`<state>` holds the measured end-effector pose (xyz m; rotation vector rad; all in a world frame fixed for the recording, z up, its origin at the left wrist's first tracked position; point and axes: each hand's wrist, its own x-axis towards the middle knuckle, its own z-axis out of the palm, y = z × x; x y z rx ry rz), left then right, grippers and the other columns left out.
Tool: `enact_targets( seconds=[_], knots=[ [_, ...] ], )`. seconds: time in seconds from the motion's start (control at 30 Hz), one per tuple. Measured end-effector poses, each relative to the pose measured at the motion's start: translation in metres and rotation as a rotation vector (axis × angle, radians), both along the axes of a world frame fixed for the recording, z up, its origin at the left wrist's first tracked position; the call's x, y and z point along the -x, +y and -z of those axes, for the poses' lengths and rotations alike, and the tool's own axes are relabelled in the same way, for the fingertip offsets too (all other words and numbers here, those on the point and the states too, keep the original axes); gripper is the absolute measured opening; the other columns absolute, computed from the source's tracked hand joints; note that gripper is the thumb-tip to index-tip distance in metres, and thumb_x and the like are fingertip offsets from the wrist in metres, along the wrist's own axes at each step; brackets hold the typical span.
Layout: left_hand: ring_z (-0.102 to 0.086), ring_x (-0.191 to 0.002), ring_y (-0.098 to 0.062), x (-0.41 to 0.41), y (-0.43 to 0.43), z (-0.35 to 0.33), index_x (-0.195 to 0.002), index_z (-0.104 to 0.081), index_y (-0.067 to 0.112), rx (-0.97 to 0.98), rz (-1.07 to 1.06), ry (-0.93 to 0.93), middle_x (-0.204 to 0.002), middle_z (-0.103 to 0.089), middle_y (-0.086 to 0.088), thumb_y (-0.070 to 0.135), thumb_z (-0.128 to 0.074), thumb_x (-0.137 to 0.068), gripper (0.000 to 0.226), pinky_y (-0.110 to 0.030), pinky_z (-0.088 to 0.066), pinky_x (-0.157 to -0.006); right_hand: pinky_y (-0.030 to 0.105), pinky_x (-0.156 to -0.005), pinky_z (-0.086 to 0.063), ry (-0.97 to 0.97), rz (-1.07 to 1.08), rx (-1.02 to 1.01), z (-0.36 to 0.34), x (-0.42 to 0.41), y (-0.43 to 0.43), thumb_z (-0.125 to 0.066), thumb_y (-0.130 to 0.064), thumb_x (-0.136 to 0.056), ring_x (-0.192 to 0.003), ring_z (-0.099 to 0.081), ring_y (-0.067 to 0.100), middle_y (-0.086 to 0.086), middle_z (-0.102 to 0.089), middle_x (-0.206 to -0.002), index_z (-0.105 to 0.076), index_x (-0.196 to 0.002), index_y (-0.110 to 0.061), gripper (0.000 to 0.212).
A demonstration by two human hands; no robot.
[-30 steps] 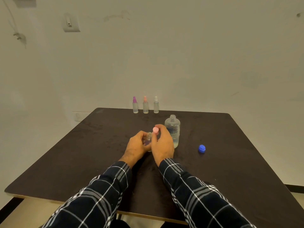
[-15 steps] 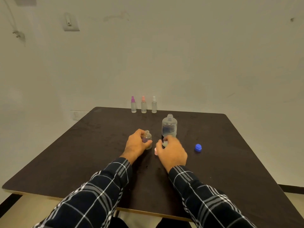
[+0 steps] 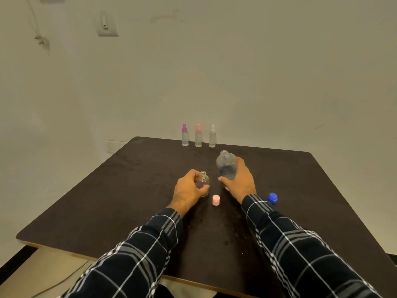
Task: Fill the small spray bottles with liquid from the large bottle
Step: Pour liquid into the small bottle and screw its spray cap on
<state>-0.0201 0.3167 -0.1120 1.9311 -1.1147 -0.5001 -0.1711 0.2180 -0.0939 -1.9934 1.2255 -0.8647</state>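
Head view: my left hand point(image 3: 189, 190) curled its fingers round the small clear bottle point(image 3: 203, 180) on the dark matte table point(image 3: 129, 201). My right hand point(image 3: 240, 181) wrapped the uncapped, round-shouldered large bottle point(image 3: 226, 165) just beside it. A pink cap point(image 3: 216, 200) lay between my wrists, a blue cap point(image 3: 272, 198) by my right sleeve. Three spray bottles point(image 3: 198, 136) lined the far edge.

A dark worktop point(image 3: 107, 201) carries three capped spray bottles point(image 3: 198, 137) along its far edge (purple, pink, white), a pink cap point(image 3: 216, 200) and a blue cap point(image 3: 272, 198).
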Motion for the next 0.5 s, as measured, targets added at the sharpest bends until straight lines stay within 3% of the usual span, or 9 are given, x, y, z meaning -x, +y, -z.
enact_targets(
  seconds=[0.23, 0.33, 0.5],
  knots=[
    [-0.067, -0.1, -0.012, 0.0041, 0.0047, 0.0021, -0.124, -0.059, 0.031, 0.021, 0.018, -0.1, -0.109, -0.07, 0.009, 0.033, -0.075, -0.087, 0.041, -0.034, -0.054, -0.096, 0.056, -0.106, -0.043, 0.395, -0.043, 0.21, -0.0002, 0.0003, -0.0038, -0.08, -0.024, -0.079, -0.129, -0.046, 0.029, 0.006, -0.047, -0.138, -0.037, -0.142, -0.032, 0.076],
    [-0.066, -0.105, -0.014, 0.0077, 0.0066, -0.0003, -0.135, -0.056, 0.029, 0.017, 0.036, -0.18, -0.115, -0.069, 0.006, 0.031, -0.071, -0.091, 0.047, -0.031, -0.052, -0.096, 0.058, -0.104, -0.043, 0.448, -0.045, 0.262, 0.001, -0.0019, -0.0025, -0.078, -0.024, -0.08, -0.126, -0.047, 0.028, 0.004, -0.048, -0.133, -0.037, -0.139, -0.035, 0.073],
    [-0.065, -0.105, -0.014, 0.0067, 0.0069, -0.0032, -0.137, -0.056, 0.029, -0.004, 0.048, -0.18, -0.116, -0.07, 0.005, 0.031, -0.071, -0.091, 0.049, -0.031, -0.052, -0.097, 0.059, -0.102, -0.044, 0.462, -0.036, 0.298, -0.0007, -0.0038, -0.0029, -0.077, -0.022, -0.081, -0.124, -0.047, 0.027, 0.003, -0.049, -0.13, -0.038, -0.137, -0.036, 0.069]
  ],
)
